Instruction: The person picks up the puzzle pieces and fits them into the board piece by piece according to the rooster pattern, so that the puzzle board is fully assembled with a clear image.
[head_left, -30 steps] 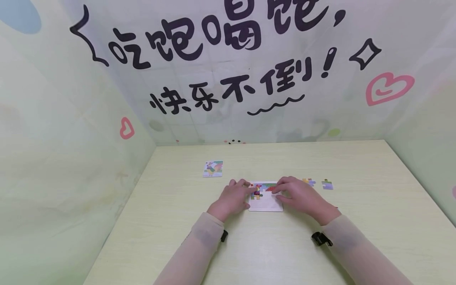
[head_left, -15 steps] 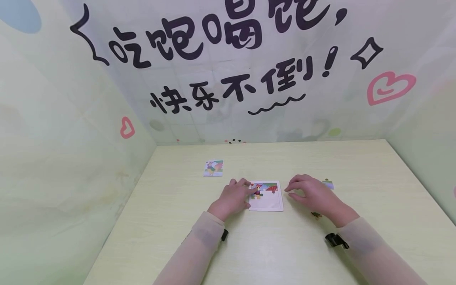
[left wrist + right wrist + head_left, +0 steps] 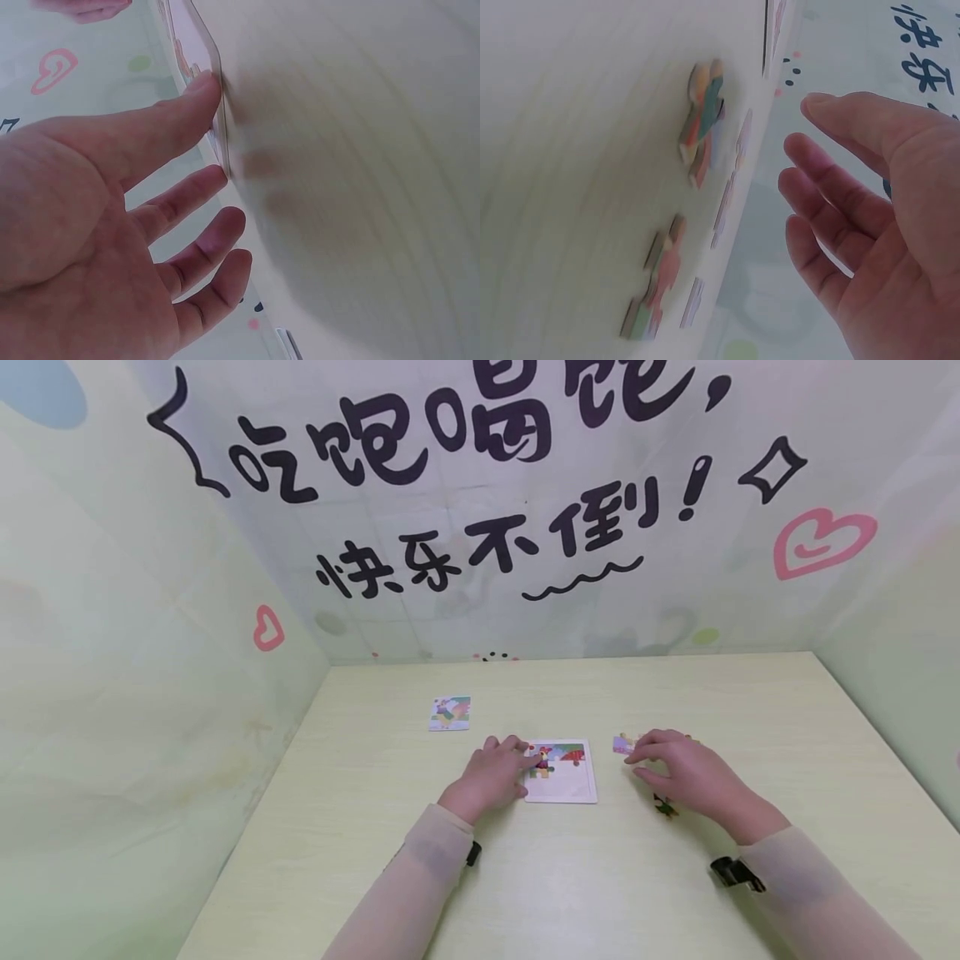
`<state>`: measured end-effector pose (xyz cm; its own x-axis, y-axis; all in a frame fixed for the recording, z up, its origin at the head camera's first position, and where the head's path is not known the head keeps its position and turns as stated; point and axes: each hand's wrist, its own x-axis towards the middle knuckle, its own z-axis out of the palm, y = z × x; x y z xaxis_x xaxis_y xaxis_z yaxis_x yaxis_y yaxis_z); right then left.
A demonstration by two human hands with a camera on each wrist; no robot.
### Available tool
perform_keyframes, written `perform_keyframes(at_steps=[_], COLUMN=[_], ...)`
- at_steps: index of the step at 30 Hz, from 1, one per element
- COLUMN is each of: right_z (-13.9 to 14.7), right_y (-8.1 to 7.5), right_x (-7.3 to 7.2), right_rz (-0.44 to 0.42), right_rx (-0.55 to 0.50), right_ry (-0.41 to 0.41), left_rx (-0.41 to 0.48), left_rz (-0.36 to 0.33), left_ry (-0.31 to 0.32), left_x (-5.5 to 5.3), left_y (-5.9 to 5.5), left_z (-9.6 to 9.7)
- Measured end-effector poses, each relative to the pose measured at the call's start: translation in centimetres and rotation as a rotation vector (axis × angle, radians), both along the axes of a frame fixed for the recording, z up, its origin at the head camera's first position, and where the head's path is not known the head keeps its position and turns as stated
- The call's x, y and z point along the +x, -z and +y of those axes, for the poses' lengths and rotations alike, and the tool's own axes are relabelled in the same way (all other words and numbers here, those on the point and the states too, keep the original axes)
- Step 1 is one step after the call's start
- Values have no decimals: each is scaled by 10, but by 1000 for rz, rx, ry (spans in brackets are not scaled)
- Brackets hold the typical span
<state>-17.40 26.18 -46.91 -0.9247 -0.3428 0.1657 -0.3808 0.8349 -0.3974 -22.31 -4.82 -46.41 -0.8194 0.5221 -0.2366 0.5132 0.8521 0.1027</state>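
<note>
A small white puzzle tray lies on the table, with joined colourful jigsaw pieces along its top and left. My left hand rests at the tray's left side, index finger on the pieces; the left wrist view shows the thumb against the tray edge. My right hand hovers right of the tray with loosely bent fingers and nothing between them. Near its fingertips lies a pale jigsaw piece; a dark green one sits below the hand. The hand partly hides other pieces.
A small square picture card lies at the back left. In the right wrist view, loose jigsaw pieces are spread over the table, several of them farther back. Printed cloth walls enclose the table's back and sides.
My right hand has left the tray and moved right, above the loose pieces, uncovering the tray's right edge and the pale and dark green pieces. The left hand has stayed in place.
</note>
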Motion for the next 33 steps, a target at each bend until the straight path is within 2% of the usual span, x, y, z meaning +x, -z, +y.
perform_keyframes(at_steps=[12,22,28,33], right_z=[19,29,33,36], right_y=[-2,-2,0,0], right_x=[8,11,10,11], right_rz=[-44,-72,-158,-138], right_rx=[4,-1,-2,15], right_ry=[30,49,-16,-71], left_rx=[32,10,9,13], left_rz=[7,30,22,14], left_ry=[-4,14,7,2], left_x=[-1,-2,-1,0], left_y=[1,2,0,-2], left_z=[-1,1,1,2])
